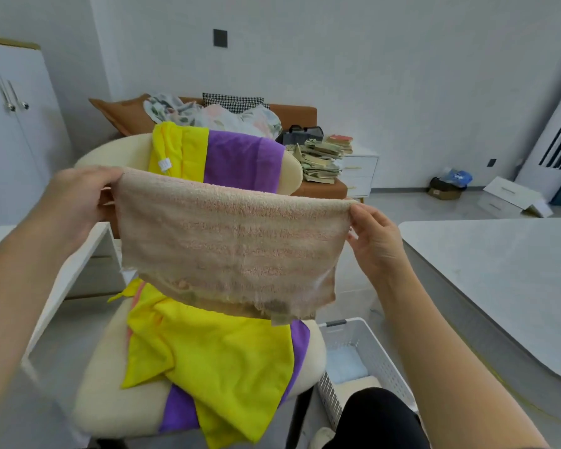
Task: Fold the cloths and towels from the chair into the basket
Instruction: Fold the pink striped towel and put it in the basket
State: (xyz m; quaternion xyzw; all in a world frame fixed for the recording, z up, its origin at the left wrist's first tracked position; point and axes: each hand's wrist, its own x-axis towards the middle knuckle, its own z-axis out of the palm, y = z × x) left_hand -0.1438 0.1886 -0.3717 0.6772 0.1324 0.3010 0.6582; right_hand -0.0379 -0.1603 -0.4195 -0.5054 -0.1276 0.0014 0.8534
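left hand (78, 196), right hand (374, 236) — pinching towel (230, 244)

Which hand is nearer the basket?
Right. The right hand pinches the towel above the basket; the left hand holds its other corner over the chair's far side.

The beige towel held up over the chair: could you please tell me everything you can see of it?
The beige towel is a pale pinkish-beige terry cloth with faint horizontal stripes and a looped pile. It hangs spread flat, its upper edge stretched between the left hand and the right hand, each pinching a top corner. Its lower edge is frayed and stained darker, hanging above the yellow cloth on the chair; whether they touch cannot be told.
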